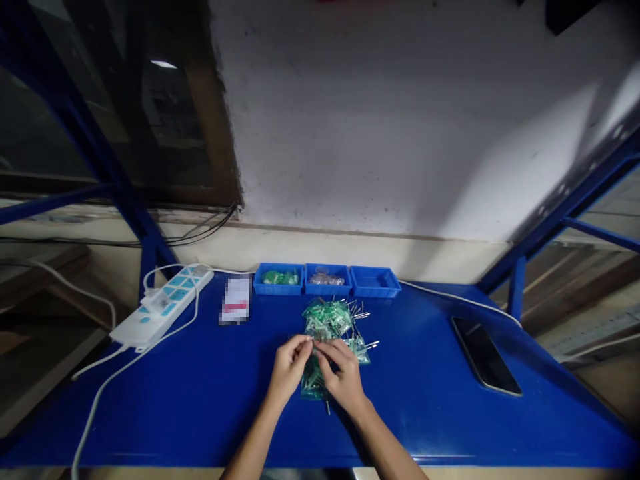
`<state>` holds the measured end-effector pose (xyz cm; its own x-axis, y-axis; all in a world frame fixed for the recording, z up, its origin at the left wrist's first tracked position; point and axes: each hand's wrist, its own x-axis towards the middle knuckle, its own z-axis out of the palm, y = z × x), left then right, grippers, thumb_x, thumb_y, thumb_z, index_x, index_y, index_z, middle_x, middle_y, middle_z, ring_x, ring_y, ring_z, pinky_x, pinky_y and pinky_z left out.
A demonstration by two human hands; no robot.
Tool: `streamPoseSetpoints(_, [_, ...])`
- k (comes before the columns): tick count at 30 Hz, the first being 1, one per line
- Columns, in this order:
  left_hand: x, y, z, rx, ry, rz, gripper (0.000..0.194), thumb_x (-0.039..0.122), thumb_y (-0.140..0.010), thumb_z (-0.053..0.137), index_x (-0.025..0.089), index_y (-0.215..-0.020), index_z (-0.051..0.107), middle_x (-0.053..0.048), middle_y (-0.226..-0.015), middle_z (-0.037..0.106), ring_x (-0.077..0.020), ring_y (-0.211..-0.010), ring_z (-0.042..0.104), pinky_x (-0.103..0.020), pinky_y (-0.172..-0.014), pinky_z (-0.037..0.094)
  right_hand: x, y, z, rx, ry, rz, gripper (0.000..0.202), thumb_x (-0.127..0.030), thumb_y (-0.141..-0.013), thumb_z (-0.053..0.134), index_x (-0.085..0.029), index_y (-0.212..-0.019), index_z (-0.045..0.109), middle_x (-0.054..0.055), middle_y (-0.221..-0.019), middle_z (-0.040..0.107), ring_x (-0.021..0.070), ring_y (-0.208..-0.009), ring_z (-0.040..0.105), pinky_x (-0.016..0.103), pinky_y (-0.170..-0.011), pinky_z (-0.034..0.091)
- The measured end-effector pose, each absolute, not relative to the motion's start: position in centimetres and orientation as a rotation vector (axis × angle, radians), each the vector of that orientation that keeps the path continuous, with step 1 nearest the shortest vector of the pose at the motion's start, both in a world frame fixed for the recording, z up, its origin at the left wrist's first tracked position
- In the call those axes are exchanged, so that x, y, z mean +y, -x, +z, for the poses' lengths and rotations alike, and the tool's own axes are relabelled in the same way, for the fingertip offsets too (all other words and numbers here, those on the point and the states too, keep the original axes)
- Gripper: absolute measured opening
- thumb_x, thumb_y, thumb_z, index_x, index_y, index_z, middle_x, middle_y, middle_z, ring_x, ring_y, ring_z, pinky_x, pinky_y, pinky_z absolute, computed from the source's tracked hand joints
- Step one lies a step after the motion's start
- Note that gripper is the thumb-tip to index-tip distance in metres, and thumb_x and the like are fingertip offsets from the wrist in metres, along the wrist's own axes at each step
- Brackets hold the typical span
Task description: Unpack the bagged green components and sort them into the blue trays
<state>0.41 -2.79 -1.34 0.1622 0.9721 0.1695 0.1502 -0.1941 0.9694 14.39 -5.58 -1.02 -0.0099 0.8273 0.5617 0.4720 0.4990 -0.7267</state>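
My left hand and my right hand meet over the middle of the blue table, fingertips pinched close together. Whatever sits between the fingers is too small to make out. Beneath and just beyond them lies a heap of small green pieces with thin metal pins, some in clear plastic bags. Part of a bag shows between my wrists. Behind the heap stand three blue bins in a row: the left bin holds green bits, the middle bin pale small parts, and the right bin shows a bare bottom.
A white power strip with a plug and looping cable lies at the left. Beside it is a blurred white card. A dark phone rests on the right of the table. Blue frame posts and a wall bound the back.
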Motion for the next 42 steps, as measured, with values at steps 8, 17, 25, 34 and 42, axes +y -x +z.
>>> streamPoseSetpoints(8, [-2.9,-0.1,-0.9,1.102,-1.594,1.306,0.017,0.027,-0.082,0.053,0.017,-0.075,0.064,-0.006,-0.087,0.061,-0.0179,-0.082,0.059,-0.026,-0.068,0.046,-5.4,-14.7,-0.6,-1.618,1.212,0.454,0.018,-0.027,-0.084,0.052,-0.021,-0.093,0.066,0.010,-0.108,0.053,0.0250,-0.108,0.051,0.040,-0.091,0.042])
streamPoseSetpoints(17, [-2.8,-0.2,-1.5,1.199,-1.720,1.230,0.020,0.026,-0.083,0.050,0.020,-0.080,0.068,-0.008,-0.101,0.053,-0.0181,-0.086,0.056,-0.026,-0.068,0.047,-4.9,-14.8,-1.4,-1.542,1.274,0.459,0.015,-0.024,-0.086,0.052,-0.019,-0.087,0.066,0.002,-0.068,0.059,0.0149,-0.061,0.054,0.026,-0.056,0.041])
streamPoseSetpoints(25, [-3.0,-0.3,-1.4,1.173,-1.605,1.150,0.026,0.036,-0.088,0.045,0.017,-0.087,0.062,-0.003,-0.075,0.059,-0.0149,-0.068,0.055,-0.024,-0.063,0.043,-5.1,-14.9,-1.6,-1.688,1.126,0.364,0.026,-0.012,-0.085,0.048,-0.021,-0.100,0.067,0.007,-0.083,0.065,0.0183,-0.078,0.060,0.030,-0.069,0.047])
streamPoseSetpoints(34, [-2.6,-0.5,-1.5,1.143,-1.732,1.241,0.018,0.025,-0.084,0.050,0.018,-0.075,0.065,-0.006,-0.090,0.058,-0.0174,-0.084,0.058,-0.025,-0.069,0.046,-5.1,-15.2,-0.3,-1.538,1.259,0.648,0.023,-0.026,-0.089,0.047,-0.019,-0.093,0.068,0.009,-0.097,0.063,0.0192,-0.090,0.061,0.030,-0.078,0.047])
streamPoseSetpoints(42, [-2.9,-0.2,-1.1,1.151,-1.684,1.176,0.026,0.027,-0.087,0.043,0.019,-0.084,0.067,-0.007,-0.095,0.056,-0.0194,-0.089,0.057,-0.029,-0.076,0.046,-5.0,-14.9,-1.3,-1.577,1.217,0.560,0.021,-0.022,-0.087,0.051,-0.021,-0.099,0.068,0.007,-0.089,0.071,0.0186,-0.077,0.066,0.028,-0.069,0.049])
